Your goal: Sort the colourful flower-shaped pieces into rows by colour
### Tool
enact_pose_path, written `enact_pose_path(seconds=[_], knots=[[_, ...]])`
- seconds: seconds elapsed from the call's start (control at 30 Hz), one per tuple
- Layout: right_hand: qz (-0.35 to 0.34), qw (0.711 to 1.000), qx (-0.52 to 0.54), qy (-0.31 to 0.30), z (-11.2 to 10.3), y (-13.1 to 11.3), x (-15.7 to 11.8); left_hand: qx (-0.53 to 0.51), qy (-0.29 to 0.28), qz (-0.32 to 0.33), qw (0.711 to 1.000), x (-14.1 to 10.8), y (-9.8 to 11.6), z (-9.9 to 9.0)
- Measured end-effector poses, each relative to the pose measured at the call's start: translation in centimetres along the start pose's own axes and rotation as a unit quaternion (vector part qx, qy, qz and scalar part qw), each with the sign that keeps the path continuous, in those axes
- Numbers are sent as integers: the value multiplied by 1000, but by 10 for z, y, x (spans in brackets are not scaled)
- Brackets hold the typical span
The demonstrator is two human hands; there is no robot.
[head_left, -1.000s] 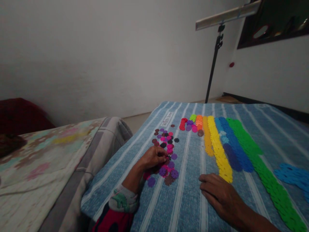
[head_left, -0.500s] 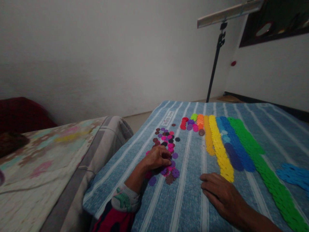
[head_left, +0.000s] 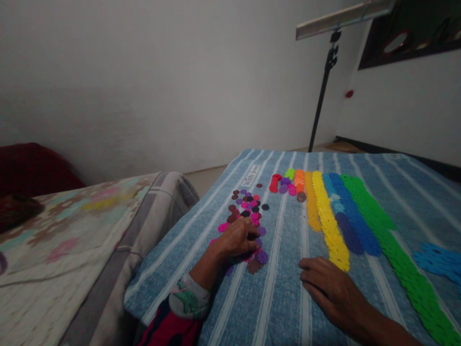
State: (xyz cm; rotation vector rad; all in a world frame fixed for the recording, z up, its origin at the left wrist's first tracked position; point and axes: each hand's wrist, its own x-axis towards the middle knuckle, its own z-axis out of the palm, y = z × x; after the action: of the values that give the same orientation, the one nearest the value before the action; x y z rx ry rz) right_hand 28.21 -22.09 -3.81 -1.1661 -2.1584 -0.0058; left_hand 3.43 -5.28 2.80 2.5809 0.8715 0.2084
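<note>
My left hand (head_left: 237, 238) is over a loose pile of small flower-shaped discs (head_left: 255, 203) in pink, purple, brown and black. Its fingers are bent down among the discs, and what they may pinch is too small to make out. My right hand (head_left: 329, 286) rests on the striped blue cloth (head_left: 284, 288), fingers lying together and nothing visible in them. Just beyond it ends the overlapping yellow row (head_left: 329, 221). Other sorted rows lie alongside: orange-yellow (head_left: 312, 202), blue (head_left: 355, 216) and green (head_left: 392, 250). Shorter red (head_left: 275, 183) and orange (head_left: 299, 179) groups are farther back.
Light blue pieces (head_left: 437, 259) lie at the right. A flower-patterned cloth (head_left: 82, 230) covers a surface on the left, beside a gap. Behind the striped cloth stands a black pole (head_left: 321, 96) with a long light bar (head_left: 344, 18). A wall runs behind.
My left hand has shifted slightly to the right over the discs, uncovering some pink ones at its left. My right hand has stayed in place.
</note>
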Motion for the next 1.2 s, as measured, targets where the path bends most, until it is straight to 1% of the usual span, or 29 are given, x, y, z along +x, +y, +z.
enact_pose_path(seconds=[0.13, 0.3, 0.4, 0.5, 0.57, 0.67, 0.8, 0.9, 1.0, 1.07, 1.13, 1.2], knots=[[8, 1000, 3, -3, 2, 0, -1, 1, -13, -10, 1000, 1, 2, 0], [16, 1000, 9, -7, 3, -1, -1, -19, 11, -37, 999, 0, -3, 4], [15, 1000, 12, 3, 3, -1, -1, -53, 13, -40, 998, 1, -8, 7], [11, 1000, 10, 5, 2, -1, 1, -114, 13, -45, 992, 3, -11, 8], [7, 1000, 10, 8, 1, -1, 1, -177, 9, -55, 983, 3, -11, 8], [10, 1000, 14, 2, 0, -1, 2, -270, 10, -78, 960, 2, -7, 5], [12, 1000, 18, 2, 1, -1, 3, -340, 40, -104, 934, 9, -4, -2], [14, 1000, 22, 7, 2, -1, 3, -350, 65, -119, 927, 31, -8, -9], [12, 1000, 19, 12, 3, -1, 3, -317, 91, -121, 936, 70, -15, -16], [7, 1000, 14, 14, 3, -1, 3, -268, 105, -127, 949, 102, -18, -17], [1, 1000, 8, 15, 4, -1, 4, -191, 117, -135, 965, 132, -18, -15], [-8, 1000, 5, 20, 4, 0, 4, -124, 135, -158, 970, 158, -16, -10]])
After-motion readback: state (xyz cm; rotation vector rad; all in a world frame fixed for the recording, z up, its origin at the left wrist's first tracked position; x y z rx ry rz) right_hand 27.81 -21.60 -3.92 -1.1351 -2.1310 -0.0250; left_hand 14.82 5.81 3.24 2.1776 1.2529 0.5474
